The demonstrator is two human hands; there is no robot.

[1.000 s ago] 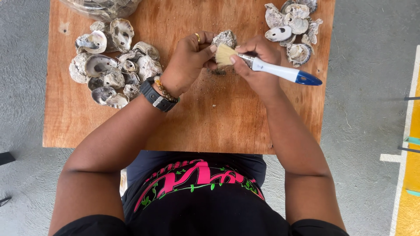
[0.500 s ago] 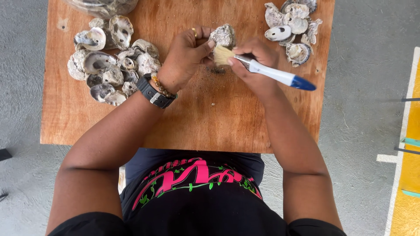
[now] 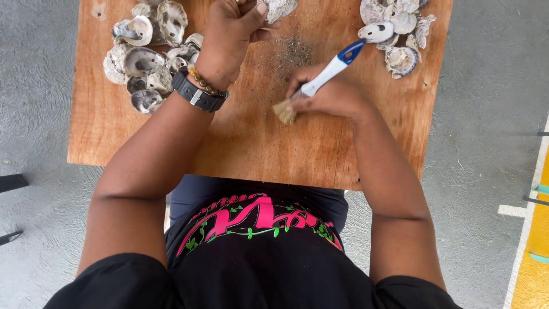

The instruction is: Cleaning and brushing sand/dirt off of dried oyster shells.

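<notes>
My left hand (image 3: 229, 34) grips a grey oyster shell (image 3: 278, 7) at the top edge of the view, raised over the wooden board (image 3: 246, 143). A black watch and a bead bracelet circle that wrist. My right hand (image 3: 331, 94) holds a paintbrush (image 3: 320, 80) with a white handle and blue tip, its tan bristles pointing down-left onto the board, away from the shell. A patch of dark grit (image 3: 291, 54) lies on the wood between the hands.
A heap of oyster shells (image 3: 146, 57) lies at the board's left. Another pile of shells (image 3: 394, 31) is at the top right. The board rests on my lap over grey concrete floor, with a yellow painted strip (image 3: 532, 246) at the right.
The brush has left the shell and swung down onto the board, bristles now pointing toward me. My left hand has lifted the shell farther away; the view has shifted.
</notes>
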